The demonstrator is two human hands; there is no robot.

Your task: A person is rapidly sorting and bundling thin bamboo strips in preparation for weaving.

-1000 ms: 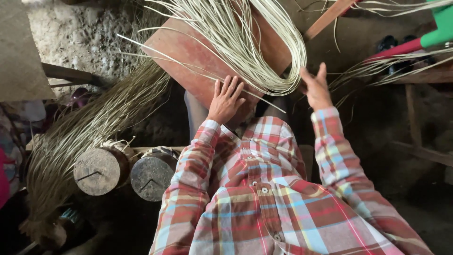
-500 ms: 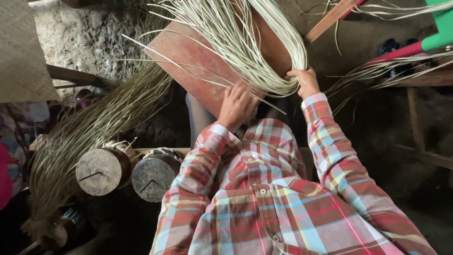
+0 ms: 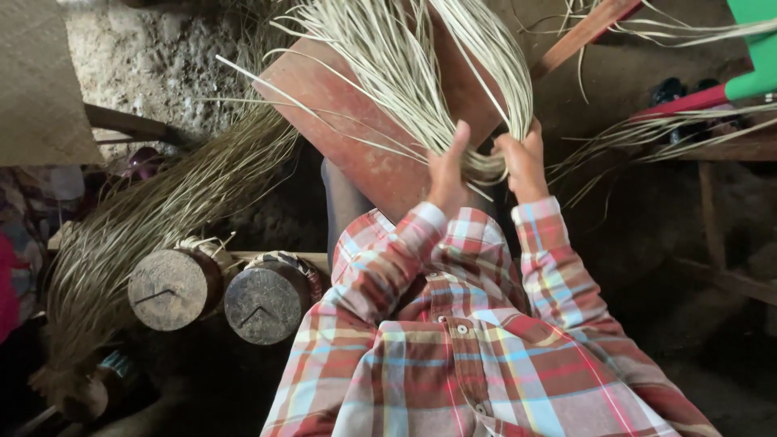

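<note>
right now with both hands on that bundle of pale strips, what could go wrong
The left hand and right hand clasp only the bent end of the pale strips; the loose ends fan out wide over the reddish board, so some could slip free or tangle. Stray single strips stick out sideways and might kink or snap if the bundle is pulled.

Both hands on a bundle of pale reed strips

Looking straight down: left hand (image 3: 447, 174) and right hand (image 3: 523, 162) grip the bent end of the pale reed strips (image 3: 421, 73), which fan out over a reddish board (image 3: 364, 137). Plaid shirt sleeves (image 3: 558, 275) fill the bottom. Off to the left, a bigger sheaf of strips (image 3: 154, 218) lies by two round log ends (image 3: 214, 287), with a woven mat (image 3: 40, 89) in the corner.
</note>
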